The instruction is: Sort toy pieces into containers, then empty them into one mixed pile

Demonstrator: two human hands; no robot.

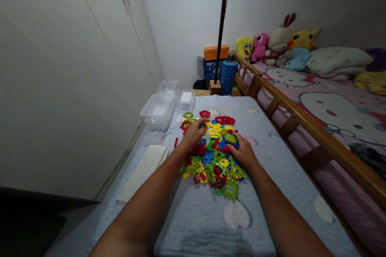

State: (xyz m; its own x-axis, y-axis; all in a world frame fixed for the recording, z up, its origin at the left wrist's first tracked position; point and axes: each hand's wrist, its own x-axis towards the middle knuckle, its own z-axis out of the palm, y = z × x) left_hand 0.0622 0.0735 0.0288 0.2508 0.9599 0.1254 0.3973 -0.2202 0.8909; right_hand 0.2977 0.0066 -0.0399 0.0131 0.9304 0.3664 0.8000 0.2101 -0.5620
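A heap of flat plastic building pieces [214, 153] in red, yellow, green and blue lies on a grey padded mat [271, 192]. My left hand [194, 132] rests on the heap's upper left, fingers curled round a yellow piece. My right hand [243, 151] lies on the right side of the heap, fingers bent down among green and red pieces; what they grip is hidden. A loose red stick [175, 142] lies left of the heap.
Clear plastic boxes [159, 106] stand at the mat's far left corner, a folded white cloth [144, 168] along its left edge. White wardrobe doors rise on the left. A wooden bed rail [301, 118] runs on the right, with plush toys [280, 42] beyond. A black pole [221, 24] stands behind.
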